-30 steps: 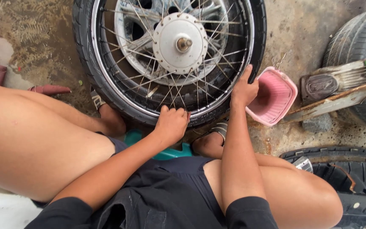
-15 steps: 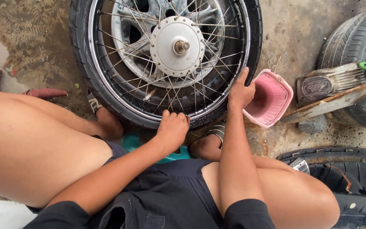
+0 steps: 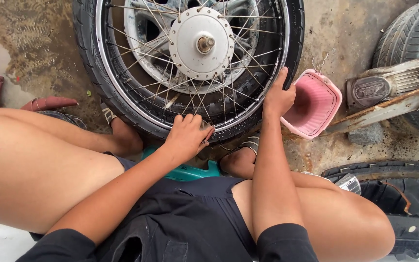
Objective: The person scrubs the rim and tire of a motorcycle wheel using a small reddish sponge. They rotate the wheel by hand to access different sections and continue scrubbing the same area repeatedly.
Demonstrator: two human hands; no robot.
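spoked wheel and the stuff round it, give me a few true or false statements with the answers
1. Both hands rest on the spoked wheel. True: the left hand is at its near rim, the right hand at its right side.
2. The pink basket lies left of the wheel. False: it lies to the right, beside the right hand.
3. The wheel has no tyre on it. False: a black tyre sits around the rim.
4. The wheel lies flat on a concrete floor. True.

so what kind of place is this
Probably a small tyre or motorbike repair spot, worked on a stained concrete floor: a spoked wheel lies flat under both hands, with spare tyres beside it.
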